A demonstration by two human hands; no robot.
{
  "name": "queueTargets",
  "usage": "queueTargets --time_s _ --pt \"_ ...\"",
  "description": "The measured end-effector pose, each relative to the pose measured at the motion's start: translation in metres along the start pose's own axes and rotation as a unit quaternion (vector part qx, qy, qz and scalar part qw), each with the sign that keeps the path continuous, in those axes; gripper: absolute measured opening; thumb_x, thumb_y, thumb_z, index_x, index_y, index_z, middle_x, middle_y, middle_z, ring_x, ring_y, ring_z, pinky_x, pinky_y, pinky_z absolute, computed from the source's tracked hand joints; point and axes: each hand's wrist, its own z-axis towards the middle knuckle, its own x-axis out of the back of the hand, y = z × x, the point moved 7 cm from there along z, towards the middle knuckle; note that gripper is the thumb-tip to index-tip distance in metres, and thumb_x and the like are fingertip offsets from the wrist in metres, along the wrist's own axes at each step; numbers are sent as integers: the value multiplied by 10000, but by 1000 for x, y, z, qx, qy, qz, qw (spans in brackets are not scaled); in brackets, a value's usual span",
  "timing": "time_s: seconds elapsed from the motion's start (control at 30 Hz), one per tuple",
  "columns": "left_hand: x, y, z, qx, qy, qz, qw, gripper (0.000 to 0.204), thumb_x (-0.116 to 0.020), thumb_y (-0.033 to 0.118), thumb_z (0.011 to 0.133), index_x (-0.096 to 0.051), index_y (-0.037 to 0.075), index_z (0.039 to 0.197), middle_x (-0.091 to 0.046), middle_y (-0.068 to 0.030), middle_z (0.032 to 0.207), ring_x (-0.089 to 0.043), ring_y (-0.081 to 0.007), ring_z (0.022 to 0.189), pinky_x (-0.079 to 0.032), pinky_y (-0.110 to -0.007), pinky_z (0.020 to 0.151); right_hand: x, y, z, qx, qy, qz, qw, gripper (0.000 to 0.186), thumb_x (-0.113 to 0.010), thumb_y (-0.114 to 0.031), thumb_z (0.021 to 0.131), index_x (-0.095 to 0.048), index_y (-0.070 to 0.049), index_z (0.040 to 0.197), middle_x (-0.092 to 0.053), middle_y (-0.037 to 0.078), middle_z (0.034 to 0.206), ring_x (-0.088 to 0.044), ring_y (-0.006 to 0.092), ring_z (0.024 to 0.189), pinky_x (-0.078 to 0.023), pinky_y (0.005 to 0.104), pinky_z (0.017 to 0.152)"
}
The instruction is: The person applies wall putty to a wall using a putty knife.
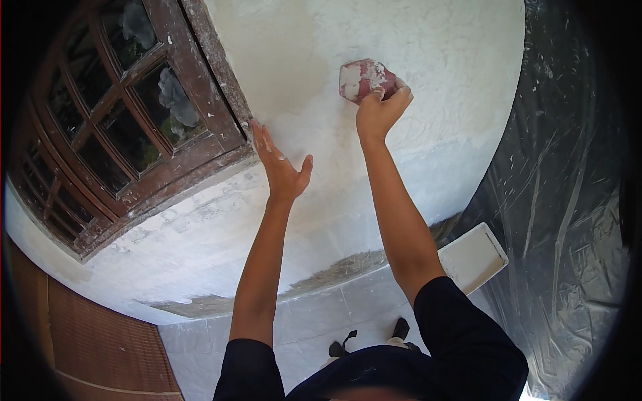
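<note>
My right hand [383, 115] is closed on a reddish piece of sandpaper [364, 79], caked with white in patches. It is held against the pale plastered wall [321, 40], up and right of the window. My left hand [281, 166] is open, fingers stretched upward and thumb apart, with white dust on it. Its fingertips are at the wall beside the lower right corner of the brown wooden window frame [221, 137]. Nothing is in that hand.
Dusty glass panes fill the window at left. Clear plastic sheeting [535, 200] hangs at the right. A white tray [473, 257] lies near the wall's foot, above grey floor tiles [307, 327]. A brown woven panel [100, 334] stands at lower left. My feet show below.
</note>
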Motion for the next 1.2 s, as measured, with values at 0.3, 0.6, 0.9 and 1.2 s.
queueTargets --time_s 0.3,0.6,0.9,1.2 --pt "-52 52 -59 -23 -60 9 998 927 -687 292 804 -132 65 1511 -92 -311 1555 -162 -476 1424 -151 -633 1104 32 10 11 17 5 -53 998 325 -520 60 827 -505 58 1152 -466 183 1119 -508 300 1015 -434 371 897" --pt "-143 113 -108 27 -215 -125 968 757 -674 123 735 -354 34 1415 -318 -241 1484 -340 -418 1343 -273 -514 1091 141 83 21 -86 -37 -49 994 217 -513 47 878 -521 44 1095 -622 139 1038 -623 206 914 -501 322 829" --pt "-248 189 -190 62 -369 -223 900 650 -670 74 724 -448 46 1335 -522 -147 1313 -479 -343 1217 -394 -446 1009 344 179 16 -188 36 -204 960 247 -530 51 824 -578 10 1062 -665 133 974 -652 207 895 -494 317 839" --pt "-332 250 -290 111 -506 -277 809 647 -659 81 777 -410 49 1374 -590 -128 1223 -499 -341 1190 -414 -437 995 520 207 5 -258 45 -392 882 261 -565 21 834 -607 26 1092 -677 137 999 -650 212 914 -500 324 832"
